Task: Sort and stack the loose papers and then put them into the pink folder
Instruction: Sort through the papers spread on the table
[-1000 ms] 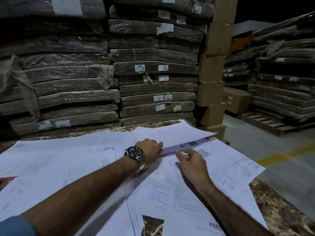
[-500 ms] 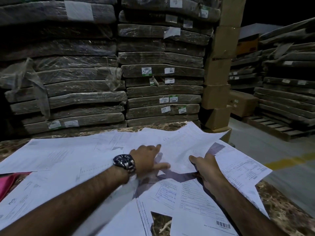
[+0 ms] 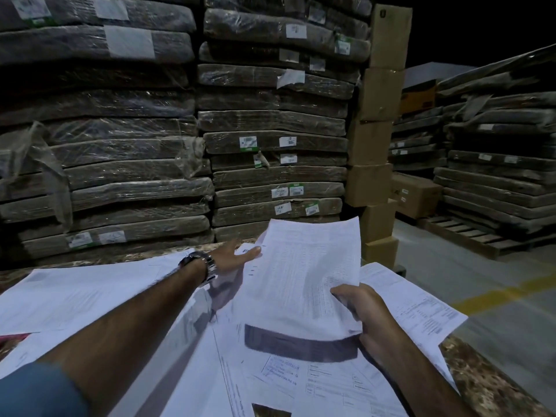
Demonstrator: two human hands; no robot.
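A printed white sheet (image 3: 304, 275) is lifted off the table and tilted toward me. My right hand (image 3: 361, 308) grips its lower right corner. My left hand (image 3: 237, 257), with a wristwatch, holds its upper left edge between thumb and fingers. Several more loose papers (image 3: 90, 296) lie spread and overlapping across the marbled table (image 3: 487, 383). A small corner of the pink folder (image 3: 13, 340) shows at the left edge, mostly hidden under papers.
Wrapped flat packs (image 3: 270, 164) are stacked high right behind the table. A column of cardboard boxes (image 3: 379, 139) stands at the table's far right corner. Concrete floor with a yellow line (image 3: 496, 296) and a wooden pallet (image 3: 469, 236) lie to the right.
Both hands have picked up the top sheet from the pile: it lay flat under my hands before and now is raised and tilted toward me.
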